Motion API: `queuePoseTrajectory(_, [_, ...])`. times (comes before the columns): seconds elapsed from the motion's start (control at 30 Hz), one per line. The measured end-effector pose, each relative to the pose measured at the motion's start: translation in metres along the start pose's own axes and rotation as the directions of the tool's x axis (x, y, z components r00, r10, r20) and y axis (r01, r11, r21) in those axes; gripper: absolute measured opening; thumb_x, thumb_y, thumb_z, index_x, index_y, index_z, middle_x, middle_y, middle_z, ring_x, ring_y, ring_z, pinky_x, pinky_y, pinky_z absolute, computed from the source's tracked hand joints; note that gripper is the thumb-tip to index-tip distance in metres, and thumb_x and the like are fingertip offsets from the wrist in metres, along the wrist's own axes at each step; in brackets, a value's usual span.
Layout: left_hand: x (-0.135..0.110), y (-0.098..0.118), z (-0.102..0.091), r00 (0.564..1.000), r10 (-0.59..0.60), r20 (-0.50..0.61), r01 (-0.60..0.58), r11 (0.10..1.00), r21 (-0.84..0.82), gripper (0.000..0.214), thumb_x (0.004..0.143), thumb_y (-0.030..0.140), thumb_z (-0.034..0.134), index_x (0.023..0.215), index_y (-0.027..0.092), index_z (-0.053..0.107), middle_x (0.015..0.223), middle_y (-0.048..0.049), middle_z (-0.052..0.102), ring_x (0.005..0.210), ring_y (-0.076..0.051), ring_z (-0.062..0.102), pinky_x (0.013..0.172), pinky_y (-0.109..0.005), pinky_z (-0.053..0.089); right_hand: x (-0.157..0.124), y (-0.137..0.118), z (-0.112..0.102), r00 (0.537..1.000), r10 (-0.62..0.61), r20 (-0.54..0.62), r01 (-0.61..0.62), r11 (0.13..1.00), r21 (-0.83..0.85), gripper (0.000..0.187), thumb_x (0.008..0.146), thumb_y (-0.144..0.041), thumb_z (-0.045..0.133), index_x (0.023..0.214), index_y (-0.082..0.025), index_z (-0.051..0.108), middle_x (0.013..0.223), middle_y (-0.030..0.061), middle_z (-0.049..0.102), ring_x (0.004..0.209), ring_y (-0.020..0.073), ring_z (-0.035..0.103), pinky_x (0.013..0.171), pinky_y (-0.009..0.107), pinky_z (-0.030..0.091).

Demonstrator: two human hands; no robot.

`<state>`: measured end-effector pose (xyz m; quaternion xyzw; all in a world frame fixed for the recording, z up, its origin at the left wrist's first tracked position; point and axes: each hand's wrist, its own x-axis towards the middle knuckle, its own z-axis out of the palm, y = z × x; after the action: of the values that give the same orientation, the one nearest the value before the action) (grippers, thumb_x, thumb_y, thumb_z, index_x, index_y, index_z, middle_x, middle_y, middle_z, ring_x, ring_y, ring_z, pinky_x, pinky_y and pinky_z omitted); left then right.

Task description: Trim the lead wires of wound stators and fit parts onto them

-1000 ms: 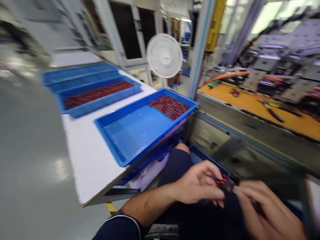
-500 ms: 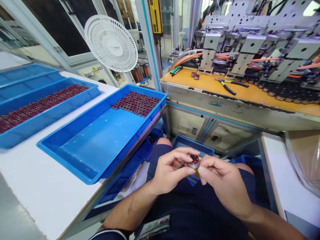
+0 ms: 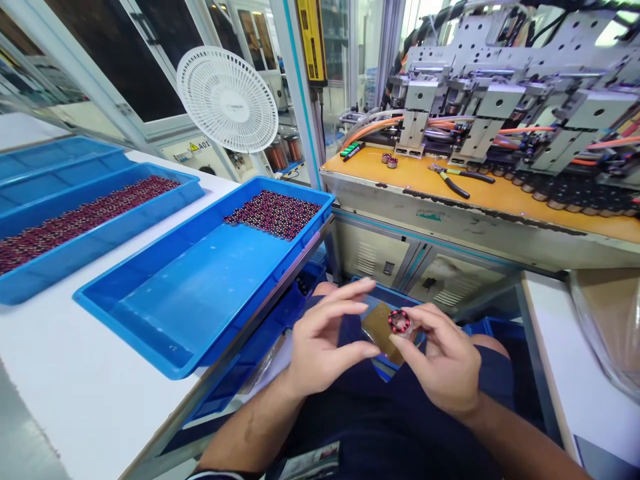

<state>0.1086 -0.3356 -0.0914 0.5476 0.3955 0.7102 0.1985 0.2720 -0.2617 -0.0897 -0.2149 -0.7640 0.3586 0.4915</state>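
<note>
Between the thumb and fingers of my right hand (image 3: 440, 357) is a small motor stator (image 3: 400, 323), a ring with red-and-black windings whose open face is turned up toward me. Apart from it, to the left, my left hand (image 3: 327, 333) is open, thumb and fingers spread with nothing between them. Both hands are above my lap. Below them shows a brownish flat piece (image 3: 383, 330) over a blue bin (image 3: 385, 293), partly hidden by the hands.
A blue tray (image 3: 150, 320) at the left holds many stators (image 3: 275, 213) in its far end. Farther left stands another filled tray (image 3: 100, 233). Ahead, a machine bench (image 3: 360, 175) carries pliers (image 3: 453, 179), two loose stators (image 3: 390, 161) and rows of stators. A white fan (image 3: 230, 100) stands behind.
My left hand has let go of the stator and moved left, its fingers opening. My right hand now holds the stator alone, tilted so its ring face shows.
</note>
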Motion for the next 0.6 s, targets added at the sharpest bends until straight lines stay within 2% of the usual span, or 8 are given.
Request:
queuePoseTrajectory(0.03, [0.0,0.003,-0.002,0.997,0.068,-0.024,-0.065,0.992,0.106,0.044,0.068,0.019,0.085,0.108,0.022,0.069,0.121,-0.0112,0.07,0.113,-0.025,0.066,0.097,-0.041,0.054,0.001,0.002,0.0,0.987,-0.152,-0.056,0.14,0.976,-0.169,0.027,0.08,-0.01,0.07,0.104,-0.021,0.065,0.083,0.0036,0.069,0.069,0.0145,0.066,0.06,0.025,0.056])
queuePoseTrajectory(0.1, [0.001,0.01,-0.001,0.993,0.119,0.014,-0.118,0.95,0.289,0.044,0.069,0.019,0.084,0.11,0.021,0.069,0.11,-0.0096,0.073,0.101,-0.022,0.069,0.091,-0.038,0.057,0.004,0.005,0.0,0.931,-0.36,-0.058,0.31,0.866,-0.392,0.031,0.079,-0.006,0.068,0.106,-0.021,0.063,0.08,0.0037,0.07,0.07,0.0156,0.068,0.063,0.026,0.057])
queuePoseTrajectory(0.2, [0.002,0.017,0.007,0.993,0.02,0.116,-0.065,0.916,0.395,0.046,0.072,0.028,0.082,0.114,0.018,0.067,0.102,-0.0111,0.075,0.091,-0.022,0.071,0.081,-0.034,0.06,0.005,0.01,0.001,0.877,-0.479,0.026,0.434,0.768,-0.471,0.031,0.083,-0.008,0.064,0.111,-0.02,0.06,0.08,0.0053,0.071,0.072,0.0172,0.07,0.065,0.028,0.058])
queuePoseTrajectory(0.3, [0.004,0.017,0.014,0.992,-0.021,0.125,-0.028,0.925,0.379,0.04,0.075,0.029,0.08,0.111,0.016,0.068,0.097,-0.0103,0.076,0.086,-0.02,0.072,0.08,-0.032,0.06,0.002,0.011,0.001,0.847,-0.527,0.072,0.497,0.735,-0.461,0.034,0.082,-0.008,0.066,0.114,-0.018,0.059,0.08,0.0069,0.07,0.073,0.0182,0.069,0.065,0.029,0.058])
queuePoseTrajectory(0.37, [0.006,0.015,0.014,0.99,-0.036,0.139,-0.015,0.937,0.35,0.033,0.078,0.025,0.077,0.109,0.016,0.068,0.097,-0.0102,0.076,0.087,-0.02,0.072,0.08,-0.032,0.06,0.0,0.009,0.0,0.873,-0.484,0.063,0.462,0.779,-0.423,0.039,0.08,-0.006,0.067,0.115,-0.019,0.059,0.082,0.0068,0.068,0.074,0.018,0.067,0.064,0.029,0.057])
queuePoseTrajectory(0.47, [0.008,0.012,0.01,0.988,-0.023,0.154,-0.028,0.948,0.318,0.03,0.079,0.018,0.075,0.109,0.017,0.068,0.101,-0.0116,0.076,0.092,-0.021,0.071,0.084,-0.035,0.058,0.0,0.001,-0.005,0.954,-0.28,0.105,0.296,0.935,-0.197,0.043,0.079,-0.005,0.066,0.118,-0.02,0.059,0.09,0.0072,0.063,0.074,0.0159,0.061,0.062,0.03,0.055])
queuePoseTrajectory(0.53, [0.008,0.01,0.008,0.986,0.006,0.164,-0.06,0.945,0.323,0.032,0.079,0.016,0.075,0.11,0.017,0.068,0.103,-0.0119,0.076,0.094,-0.021,0.07,0.086,-0.037,0.057,0.003,-0.005,-0.007,0.976,-0.151,0.16,0.156,0.987,-0.023,0.037,0.081,-0.007,0.067,0.115,-0.02,0.06,0.091,0.0065,0.06,0.071,0.0135,0.057,0.059,0.028,0.052])
queuePoseTrajectory(0.6, [0.007,0.01,0.008,0.984,0.034,0.175,-0.091,0.939,0.332,0.034,0.078,0.015,0.075,0.112,0.018,0.068,0.103,-0.0117,0.075,0.095,-0.021,0.07,0.087,-0.037,0.056,0.006,-0.011,-0.008,0.982,-0.082,0.167,0.073,0.995,0.063,0.024,0.083,-0.007,0.067,0.103,-0.02,0.064,0.085,0.0037,0.059,0.07,0.0119,0.055,0.057,0.024,0.049])
